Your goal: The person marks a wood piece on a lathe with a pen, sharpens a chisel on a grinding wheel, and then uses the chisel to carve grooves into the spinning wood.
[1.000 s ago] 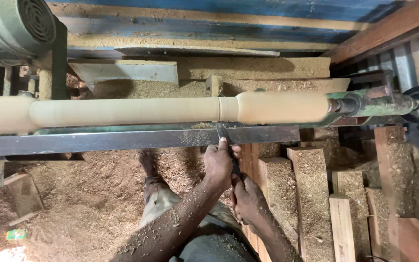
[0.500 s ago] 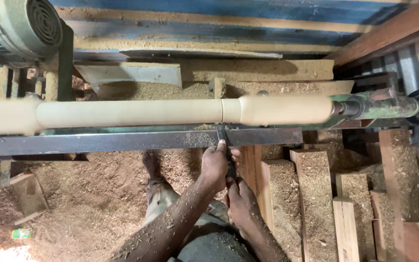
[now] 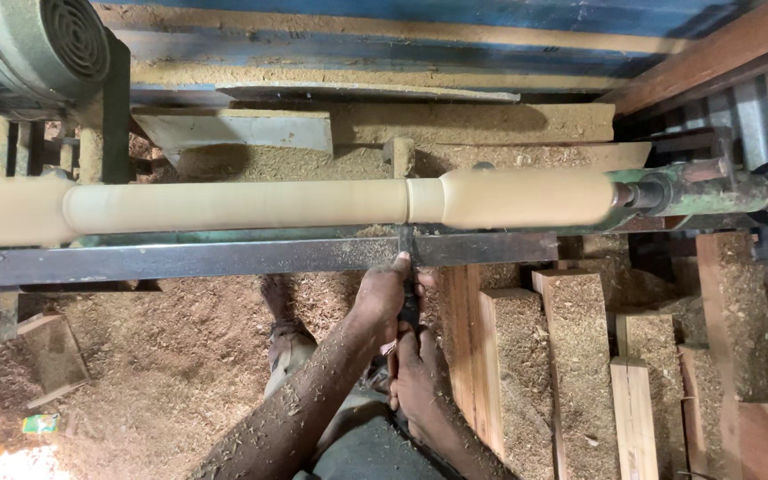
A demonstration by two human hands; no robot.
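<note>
A long pale wooden spindle [image 3: 251, 204] is mounted on a lathe and runs across the view, with a narrow step where it thickens toward the right. My left hand [image 3: 382, 298] grips a dark chisel [image 3: 409, 307] close to the steel tool rest [image 3: 224, 258]. The chisel's tip reaches up to the spindle at the step. My right hand [image 3: 420, 373] holds the chisel's handle lower down, just below my left hand. Wood dust covers both forearms.
A green motor [image 3: 37, 44] sits at the top left and the green tailstock [image 3: 713, 191] holds the spindle's right end. Several sawn wooden blocks [image 3: 580, 356] stand at the lower right. Sawdust [image 3: 135, 373] covers the floor around my foot [image 3: 282, 324].
Both hands keep the chisel at the same spot on the spindle. My right hand has drawn slightly left, closer under the left hand, and the view has shifted a little.
</note>
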